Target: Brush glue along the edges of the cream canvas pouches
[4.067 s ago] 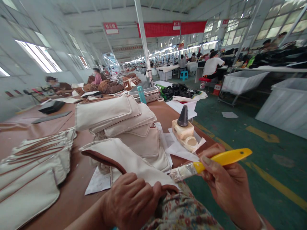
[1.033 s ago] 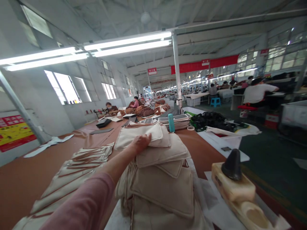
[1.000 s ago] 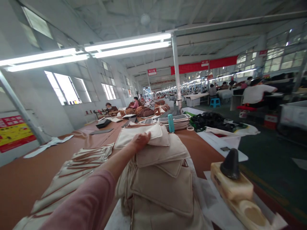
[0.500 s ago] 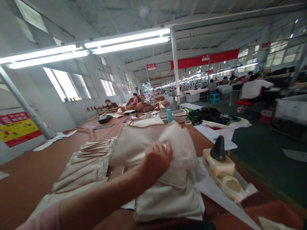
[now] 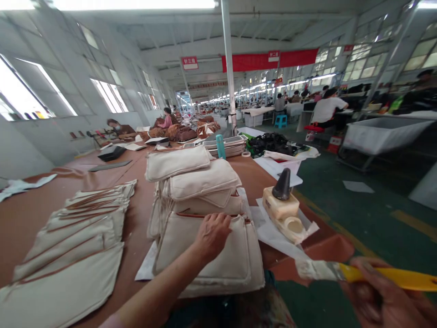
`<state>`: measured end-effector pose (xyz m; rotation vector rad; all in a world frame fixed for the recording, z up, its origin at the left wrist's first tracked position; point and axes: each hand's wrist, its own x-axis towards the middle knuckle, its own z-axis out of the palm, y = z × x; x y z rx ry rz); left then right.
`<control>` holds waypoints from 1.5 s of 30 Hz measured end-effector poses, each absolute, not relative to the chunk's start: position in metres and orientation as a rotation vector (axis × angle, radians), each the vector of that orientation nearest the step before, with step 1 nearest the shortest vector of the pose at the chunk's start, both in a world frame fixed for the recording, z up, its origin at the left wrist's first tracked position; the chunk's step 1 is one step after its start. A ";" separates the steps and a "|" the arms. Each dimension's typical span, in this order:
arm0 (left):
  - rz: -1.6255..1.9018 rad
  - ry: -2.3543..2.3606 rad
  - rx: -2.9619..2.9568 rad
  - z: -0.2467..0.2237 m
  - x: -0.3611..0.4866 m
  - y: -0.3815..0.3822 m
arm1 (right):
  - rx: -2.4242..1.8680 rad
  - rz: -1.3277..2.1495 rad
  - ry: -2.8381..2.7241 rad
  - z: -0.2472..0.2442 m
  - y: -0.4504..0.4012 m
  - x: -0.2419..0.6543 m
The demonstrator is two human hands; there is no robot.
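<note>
Left hand (image 5: 213, 236), grip spread, rests on the nearest of four stacked canvas pouches (image 5: 205, 262); right hand (image 5: 375, 296) pinches one yellow-handled brush (image 5: 375, 273).

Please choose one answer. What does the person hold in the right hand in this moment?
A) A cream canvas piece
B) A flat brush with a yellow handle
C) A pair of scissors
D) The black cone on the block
B. The right hand grips the yellow handle of a flat brush, while the left hand lies on a cream canvas piece.
</note>
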<state>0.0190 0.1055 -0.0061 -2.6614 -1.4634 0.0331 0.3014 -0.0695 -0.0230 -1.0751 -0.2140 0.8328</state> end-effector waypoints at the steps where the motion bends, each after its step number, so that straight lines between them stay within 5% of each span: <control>1: 0.018 -1.456 -2.657 -0.008 0.024 0.115 | -1.072 0.834 -0.199 -0.019 -0.065 0.293; 36: 0.187 -1.430 -2.854 -0.027 0.041 0.147 | -0.984 0.875 -0.308 -0.031 -0.039 0.265; 41: 0.227 -1.508 -2.817 -0.026 0.047 0.154 | -1.053 0.664 -0.427 -0.040 -0.033 0.292; 45: 0.280 -1.543 -2.823 -0.016 0.048 0.156 | -1.589 0.215 -0.795 -0.058 -0.009 0.337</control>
